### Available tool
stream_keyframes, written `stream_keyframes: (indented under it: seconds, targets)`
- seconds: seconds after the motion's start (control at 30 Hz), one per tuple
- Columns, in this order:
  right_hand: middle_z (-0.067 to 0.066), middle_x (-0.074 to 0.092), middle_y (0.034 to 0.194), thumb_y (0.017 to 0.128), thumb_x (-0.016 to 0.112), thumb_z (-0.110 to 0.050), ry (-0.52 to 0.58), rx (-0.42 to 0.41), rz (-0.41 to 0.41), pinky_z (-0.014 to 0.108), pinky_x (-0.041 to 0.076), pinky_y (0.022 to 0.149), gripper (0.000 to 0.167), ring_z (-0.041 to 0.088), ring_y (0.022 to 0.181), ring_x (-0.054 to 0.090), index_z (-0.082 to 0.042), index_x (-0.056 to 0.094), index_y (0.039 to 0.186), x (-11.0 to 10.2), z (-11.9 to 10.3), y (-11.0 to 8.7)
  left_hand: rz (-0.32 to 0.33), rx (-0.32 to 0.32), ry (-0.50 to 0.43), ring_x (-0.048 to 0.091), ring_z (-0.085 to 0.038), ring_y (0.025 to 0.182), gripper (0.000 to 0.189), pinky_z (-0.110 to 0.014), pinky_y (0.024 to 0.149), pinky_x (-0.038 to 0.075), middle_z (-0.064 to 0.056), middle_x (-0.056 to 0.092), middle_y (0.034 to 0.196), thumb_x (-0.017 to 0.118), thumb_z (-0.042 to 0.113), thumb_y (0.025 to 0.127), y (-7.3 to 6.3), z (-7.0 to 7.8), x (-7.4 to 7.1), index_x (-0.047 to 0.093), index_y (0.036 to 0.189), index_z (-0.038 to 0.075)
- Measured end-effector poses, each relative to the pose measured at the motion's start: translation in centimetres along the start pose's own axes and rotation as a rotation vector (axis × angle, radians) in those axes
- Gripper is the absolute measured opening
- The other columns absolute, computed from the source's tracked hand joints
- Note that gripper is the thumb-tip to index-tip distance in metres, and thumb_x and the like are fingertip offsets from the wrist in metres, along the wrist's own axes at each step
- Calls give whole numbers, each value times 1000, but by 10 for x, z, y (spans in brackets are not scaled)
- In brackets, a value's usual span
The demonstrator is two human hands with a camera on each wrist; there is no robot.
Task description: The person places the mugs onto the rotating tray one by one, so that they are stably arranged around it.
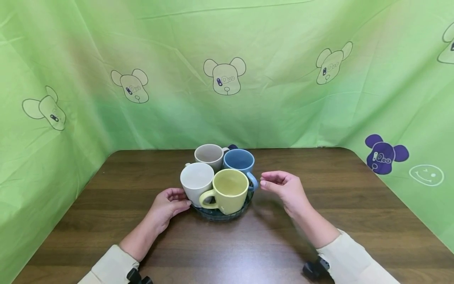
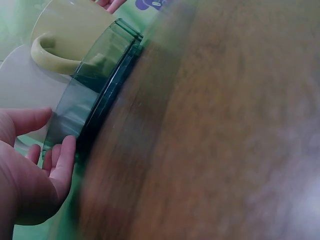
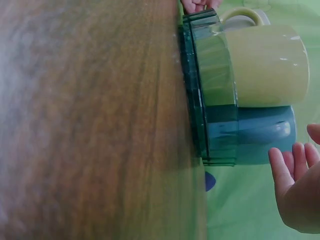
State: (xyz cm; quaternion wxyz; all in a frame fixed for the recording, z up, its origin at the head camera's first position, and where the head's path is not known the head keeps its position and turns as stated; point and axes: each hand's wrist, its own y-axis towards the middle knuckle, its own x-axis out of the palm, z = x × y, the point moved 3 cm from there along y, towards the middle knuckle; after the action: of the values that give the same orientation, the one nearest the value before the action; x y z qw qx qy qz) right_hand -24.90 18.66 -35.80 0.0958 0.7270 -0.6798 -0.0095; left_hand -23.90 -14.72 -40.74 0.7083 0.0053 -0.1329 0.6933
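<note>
A round, transparent green tray [image 1: 221, 215] with a raised wall sits on the wooden table, crowded with several upright mugs. The yellow mug [image 1: 230, 193] stands at the front, the white mug [image 1: 195, 183] at its left. Behind them are a greyish mug [image 1: 209, 154] and a blue mug [image 1: 241, 161], whose handle points right. My left hand [image 1: 172, 205] is at the tray's left edge, thumb and fingertips at the wall, fingers loosely bent. My right hand [image 1: 285, 189] hovers right of the blue mug, apart from it, fingers loosely bent and holding nothing.
The brown wooden table [image 1: 142, 169] has rounded far corners. A green cloth [image 1: 177, 114] with printed bear heads hangs around its back and sides. Dark devices are strapped at both cuffs.
</note>
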Motion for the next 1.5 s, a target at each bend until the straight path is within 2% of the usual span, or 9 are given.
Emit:
stream_keyframes:
  seconds: [0.07, 0.23, 0.3, 0.47, 0.67, 0.97, 1.1, 1.33, 1.5]
  targets:
    - [3, 71, 85, 81, 70, 11, 17, -14, -2, 31, 60, 77, 19, 12, 78, 68, -3, 73, 94, -2, -2, 0, 0, 14, 6, 63, -19, 85, 43, -30, 77, 59, -16, 57, 102, 65, -21, 77, -1, 2, 0, 48, 117, -14]
    - [5, 70, 88, 82, 70, 10, 47, -41, -5, 37, 60, 79, 17, 15, 80, 68, 8, 69, 99, -9, -5, -2, 0, 30, 5, 62, -18, 86, 41, -31, 79, 59, -15, 56, 105, 66, -18, 78, -1, 5, -3, 49, 116, -11]
    - [5, 70, 88, 83, 70, 10, 66, -48, -9, 38, 60, 79, 17, 16, 81, 67, 8, 69, 99, -10, -6, -2, -14, 42, -1, 63, -18, 86, 41, -32, 80, 59, -14, 55, 106, 66, -17, 79, -2, 6, -4, 49, 116, -11]
    - [5, 70, 90, 85, 68, 11, 110, -60, -32, 39, 59, 80, 17, 16, 84, 67, -2, 73, 94, -13, -9, -4, -56, 86, -22, 63, -17, 88, 38, -32, 82, 58, -12, 56, 105, 66, -16, 80, -4, 13, -7, 52, 115, -8]
    - [4, 70, 92, 85, 67, 11, 127, -81, -42, 37, 59, 79, 18, 15, 84, 66, -1, 73, 97, -16, -15, -7, -70, 130, -6, 58, -17, 94, 39, -29, 82, 58, -9, 56, 103, 68, -14, 80, -4, 22, -12, 55, 115, -6]
    - [0, 71, 90, 85, 69, 8, 44, -122, 21, 27, 59, 78, 17, 14, 78, 68, -1, 73, 98, -29, -19, -11, -61, 198, 66, 58, -20, 100, 42, -26, 84, 57, -6, 58, 107, 70, -11, 81, -6, 27, -21, 54, 121, -8]
    - [0, 71, 88, 85, 68, 10, 32, -143, 33, 23, 57, 78, 18, 13, 78, 67, 2, 72, 101, -38, -20, -12, -78, 263, 114, 59, -19, 100, 46, -25, 84, 56, -8, 59, 110, 70, -10, 81, -7, 31, -24, 51, 123, -12]
    - [-1, 71, 88, 82, 70, 12, -59, -226, 102, 19, 57, 75, 24, 9, 82, 64, 12, 67, 106, -56, -27, -11, -89, 400, 252, 59, -19, 104, 45, -24, 89, 52, 6, 64, 111, 73, -6, 81, -8, 39, -31, 56, 123, -7]
    - [1, 71, 98, 81, 70, 14, -136, -305, 115, 18, 56, 77, 27, 10, 88, 65, 11, 66, 108, -69, -35, -12, -72, 434, 319, 57, -19, 106, 49, -28, 90, 49, 10, 64, 114, 74, -3, 82, -7, 45, -34, 54, 126, -10]
